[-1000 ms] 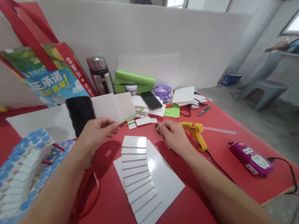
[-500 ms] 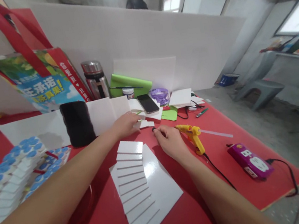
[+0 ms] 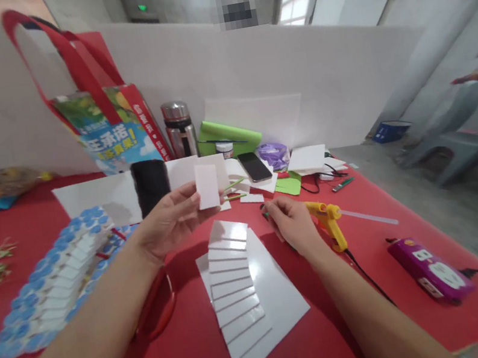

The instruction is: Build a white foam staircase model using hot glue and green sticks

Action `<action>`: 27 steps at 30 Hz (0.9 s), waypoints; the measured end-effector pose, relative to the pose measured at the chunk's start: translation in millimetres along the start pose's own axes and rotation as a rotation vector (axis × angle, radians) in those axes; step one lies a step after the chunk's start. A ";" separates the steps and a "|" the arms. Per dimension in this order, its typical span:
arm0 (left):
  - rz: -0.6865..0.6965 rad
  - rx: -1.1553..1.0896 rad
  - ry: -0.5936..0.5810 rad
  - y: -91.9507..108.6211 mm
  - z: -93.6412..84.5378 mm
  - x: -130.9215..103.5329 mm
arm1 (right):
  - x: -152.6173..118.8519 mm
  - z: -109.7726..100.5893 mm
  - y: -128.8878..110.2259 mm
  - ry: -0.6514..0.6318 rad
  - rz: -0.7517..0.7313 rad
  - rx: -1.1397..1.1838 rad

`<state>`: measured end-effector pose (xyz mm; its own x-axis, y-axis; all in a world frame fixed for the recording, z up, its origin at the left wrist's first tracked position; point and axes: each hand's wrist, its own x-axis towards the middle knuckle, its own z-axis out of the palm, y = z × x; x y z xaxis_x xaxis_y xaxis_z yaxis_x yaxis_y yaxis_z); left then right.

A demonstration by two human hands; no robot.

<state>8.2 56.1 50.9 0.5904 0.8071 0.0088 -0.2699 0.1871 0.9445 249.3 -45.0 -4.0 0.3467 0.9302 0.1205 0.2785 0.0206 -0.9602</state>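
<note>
My left hand (image 3: 176, 214) pinches a small white rectangular card (image 3: 207, 186) and holds it upright above the table. My right hand (image 3: 290, 219) is closed beside the glue gun (image 3: 329, 222). A dark, partly green end of something slim shows at its fingers, but the rest is hidden in the hand. Between my forearms, a fan-like row of overlapping white board strips (image 3: 233, 281) lies on a larger white sheet (image 3: 281, 294). More small white pieces (image 3: 251, 199) and thin green sticks (image 3: 236, 196) lie just beyond my hands.
At left lies a stepped white model edged with blue rolls (image 3: 50, 284). Behind stand a shopping bag (image 3: 115, 138), a steel flask (image 3: 179, 131) and a black object (image 3: 152, 187). A phone (image 3: 254, 166) rests on white pieces; a purple power strip (image 3: 431, 270) sits at right.
My left hand has lifted a white card off the table and brought it nearer. My right hand stays closed near the glue gun. The view has shifted slightly left.
</note>
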 end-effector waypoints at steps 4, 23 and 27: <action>-0.013 -0.170 0.029 -3.2 3.3 -37.3 | -4.6 8.3 0.5 -0.023 -0.001 0.071; -0.042 -0.288 0.141 -31.4 -14.5 -44.9 | -24.6 -2.9 -13.6 -0.584 0.347 -0.445; 0.000 -0.246 0.212 -31.1 -21.1 -41.3 | -24.9 3.8 -17.4 -0.553 0.372 -0.521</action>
<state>-23.8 28.8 14.2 0.4261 0.9008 -0.0841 -0.4608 0.2961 0.8366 232.4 -67.1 8.7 0.0474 0.8913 -0.4510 0.6575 -0.3677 -0.6577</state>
